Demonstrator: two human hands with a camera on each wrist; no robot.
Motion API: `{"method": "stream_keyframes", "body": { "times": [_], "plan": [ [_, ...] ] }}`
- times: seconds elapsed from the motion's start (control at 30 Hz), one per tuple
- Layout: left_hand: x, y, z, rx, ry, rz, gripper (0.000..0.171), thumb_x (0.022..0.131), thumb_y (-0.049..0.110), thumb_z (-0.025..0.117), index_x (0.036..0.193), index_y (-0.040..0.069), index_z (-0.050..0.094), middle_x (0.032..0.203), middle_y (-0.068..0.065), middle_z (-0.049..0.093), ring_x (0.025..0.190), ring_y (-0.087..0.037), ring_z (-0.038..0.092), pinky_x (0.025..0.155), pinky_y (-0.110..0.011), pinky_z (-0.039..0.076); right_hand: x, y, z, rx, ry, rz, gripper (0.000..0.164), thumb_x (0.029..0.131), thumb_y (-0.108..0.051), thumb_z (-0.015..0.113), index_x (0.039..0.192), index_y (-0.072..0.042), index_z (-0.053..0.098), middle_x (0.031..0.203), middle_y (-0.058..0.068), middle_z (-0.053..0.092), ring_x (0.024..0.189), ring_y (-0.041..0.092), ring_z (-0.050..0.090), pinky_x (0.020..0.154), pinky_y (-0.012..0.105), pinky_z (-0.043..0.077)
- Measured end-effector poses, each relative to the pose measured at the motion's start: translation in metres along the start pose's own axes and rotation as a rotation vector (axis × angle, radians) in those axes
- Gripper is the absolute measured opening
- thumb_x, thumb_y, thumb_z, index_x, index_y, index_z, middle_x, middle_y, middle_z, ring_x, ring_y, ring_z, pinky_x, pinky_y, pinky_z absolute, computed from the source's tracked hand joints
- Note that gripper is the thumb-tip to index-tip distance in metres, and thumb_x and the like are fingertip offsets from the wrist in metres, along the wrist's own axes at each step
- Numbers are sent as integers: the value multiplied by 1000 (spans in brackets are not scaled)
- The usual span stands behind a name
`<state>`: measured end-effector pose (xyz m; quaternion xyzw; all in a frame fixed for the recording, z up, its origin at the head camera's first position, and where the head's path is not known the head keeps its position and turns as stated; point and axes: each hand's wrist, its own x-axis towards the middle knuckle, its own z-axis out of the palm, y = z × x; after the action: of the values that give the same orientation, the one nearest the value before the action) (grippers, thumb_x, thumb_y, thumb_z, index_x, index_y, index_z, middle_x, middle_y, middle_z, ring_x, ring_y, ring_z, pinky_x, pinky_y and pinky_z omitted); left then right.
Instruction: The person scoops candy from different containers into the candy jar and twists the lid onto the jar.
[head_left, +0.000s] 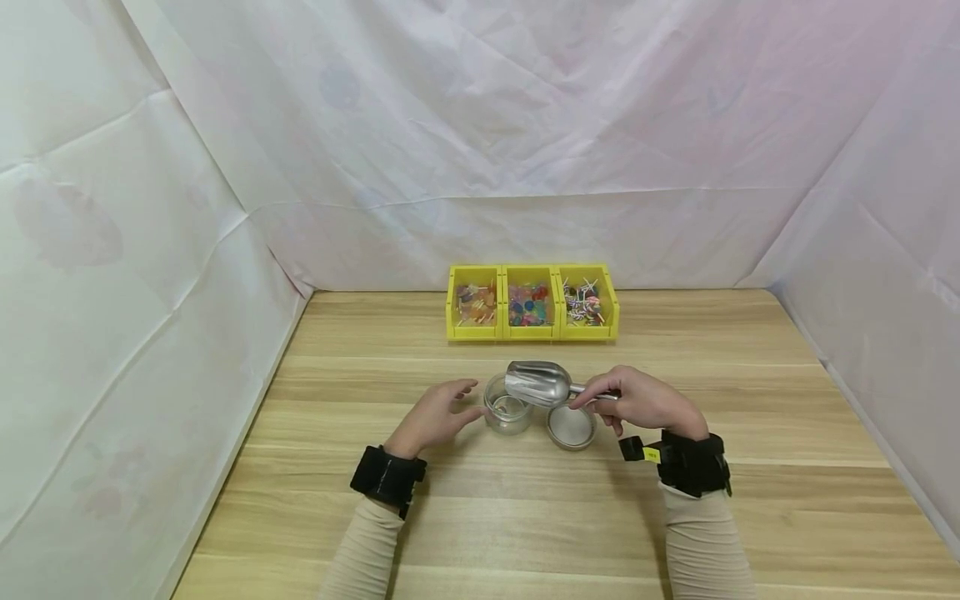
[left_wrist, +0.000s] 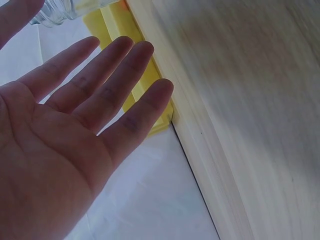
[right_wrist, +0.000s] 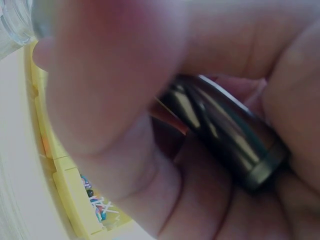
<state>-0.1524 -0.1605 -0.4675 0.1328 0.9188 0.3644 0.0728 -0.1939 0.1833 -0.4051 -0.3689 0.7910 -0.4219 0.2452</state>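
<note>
My right hand [head_left: 637,400] grips the handle of a metal scoop [head_left: 537,382]; the right wrist view shows the dark, shiny handle [right_wrist: 225,135] inside the curled fingers. The scoop's head hangs tilted over the rim of a clear glass jar [head_left: 508,421]. Some small pieces seem to lie inside the jar, too small to make out. Beside the jar's left side is my left hand [head_left: 437,417], its fingers spread and holding nothing. A round silver lid [head_left: 571,427] lies on the table below the scoop's handle, just right of the jar.
Farther back stand three joined yellow bins [head_left: 476,333]. They hold small wrapped sweets on the left, colourful round sweets [head_left: 528,305] in the middle and striped lollipops [head_left: 583,302] on the right. White cloth [head_left: 487,242] walls in the wooden table [head_left: 525,525] behind and at the sides.
</note>
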Motion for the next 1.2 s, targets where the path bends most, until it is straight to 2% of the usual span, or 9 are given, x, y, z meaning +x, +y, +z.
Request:
{"method": "stream_keyframes", "body": {
  "times": [0.27, 0.43, 0.67, 1.0, 1.2],
  "plan": [
    [-1, -2, -1, -5, 4, -7, 51, 97, 33, 63, 138, 3, 56, 136, -16, 60, 122, -33, 59, 105, -49, 47, 1, 2, 0, -3, 1, 9, 35, 94, 10, 51, 112, -8, 75, 74, 3, 61, 49, 24, 59, 47, 29, 53],
    [-1, -2, -1, -5, 14, -9, 49, 97, 30, 64, 138, 3, 56, 137, -15, 59, 122, -32, 59, 105, -49, 46, 1, 2, 0, 2, 1, 12, 35, 94, 10, 50, 112, -7, 74, 72, 9, 61, 48, 22, 59, 47, 29, 53],
    [0, -2, -2, 9, 11, -4, 48, 99, 29, 62, 138, 2, 55, 137, -16, 59, 122, -32, 59, 106, -48, 46, 1, 1, 0, -5, 2, 14, 36, 93, 10, 50, 112, -8, 75, 71, 6, 61, 48, 21, 59, 47, 29, 53],
    [1, -4, -3, 8, 16, -6, 46, 98, 26, 63, 137, 1, 56, 135, -18, 60, 122, -32, 59, 106, -48, 46, 2, 1, 0, -3, 1, 10, 37, 93, 10, 49, 112, -8, 75, 72, 8, 61, 48, 17, 58, 47, 29, 53],
    [1, -4, -3, 16, 21, 1, 44, 98, 23, 63, 136, 0, 57, 133, -18, 61, 124, -33, 58, 107, -49, 45, 1, 2, 0, -3, 1, 13, 34, 94, 9, 51, 112, -8, 74, 69, 7, 60, 48, 25, 59, 47, 28, 52]
  ]
}}
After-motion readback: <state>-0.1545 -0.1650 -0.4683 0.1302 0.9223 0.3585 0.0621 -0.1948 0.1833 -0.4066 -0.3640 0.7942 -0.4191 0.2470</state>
